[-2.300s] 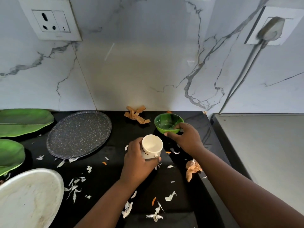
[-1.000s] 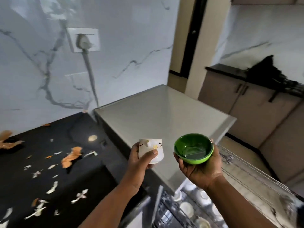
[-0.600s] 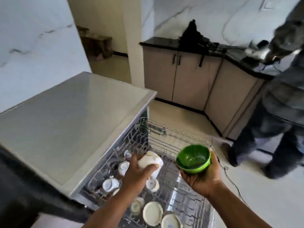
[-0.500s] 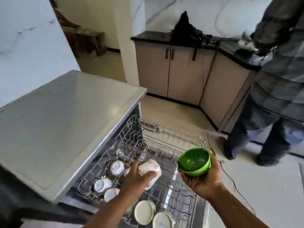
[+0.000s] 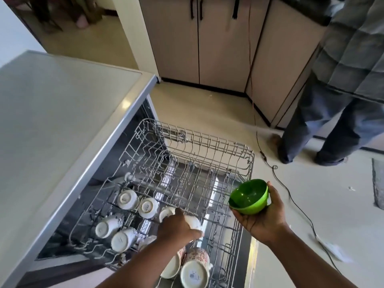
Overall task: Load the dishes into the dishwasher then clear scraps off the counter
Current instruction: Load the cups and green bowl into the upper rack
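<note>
Item: white cup (image 5: 192, 221), gripped in our left hand (image 5: 176, 229), low over the rack (image 5: 187, 173) beside upturned cups (image 5: 126, 199). Green bowl (image 5: 248, 196), cradled in our right hand (image 5: 261, 217), right of rack. We should seat the cup mouth-down between tines

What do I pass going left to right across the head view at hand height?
Dishwasher top → upturned white cups in the rack → left hand on a white cup → right hand holding the green bowl → black cable on the floor.
</note>
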Demonstrator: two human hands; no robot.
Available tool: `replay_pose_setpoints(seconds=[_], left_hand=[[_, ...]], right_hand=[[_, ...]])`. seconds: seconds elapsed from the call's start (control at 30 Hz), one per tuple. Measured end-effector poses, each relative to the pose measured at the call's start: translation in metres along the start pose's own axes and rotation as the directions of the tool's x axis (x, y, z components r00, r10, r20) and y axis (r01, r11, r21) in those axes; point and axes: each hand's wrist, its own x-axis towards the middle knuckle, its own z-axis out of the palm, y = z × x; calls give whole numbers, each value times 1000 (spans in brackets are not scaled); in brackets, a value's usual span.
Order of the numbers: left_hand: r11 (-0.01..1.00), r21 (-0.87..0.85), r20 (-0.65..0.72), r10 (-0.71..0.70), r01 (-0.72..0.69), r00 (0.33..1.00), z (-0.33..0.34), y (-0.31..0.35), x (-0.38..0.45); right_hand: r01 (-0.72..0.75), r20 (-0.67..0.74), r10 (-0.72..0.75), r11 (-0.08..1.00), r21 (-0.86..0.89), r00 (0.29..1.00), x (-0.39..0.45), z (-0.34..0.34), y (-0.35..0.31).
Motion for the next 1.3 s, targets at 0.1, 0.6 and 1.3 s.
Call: replay_pose_setpoints(seconds=[0.1, 0.6, 1.3], left_hand=[[998, 61, 33, -11, 9, 999, 14, 2, 24], [947, 286, 16, 151, -149, 988, 47, -1, 64], [860, 438, 23, 279, -260, 960, 58, -10, 70]], right_hand=[[3, -18, -3, 1000, -15, 1000, 19, 1, -3], [13, -75, -35, 963, -270, 997, 91, 20, -1], [-136, 91, -398, -507, -851, 913, 182, 51, 32]])
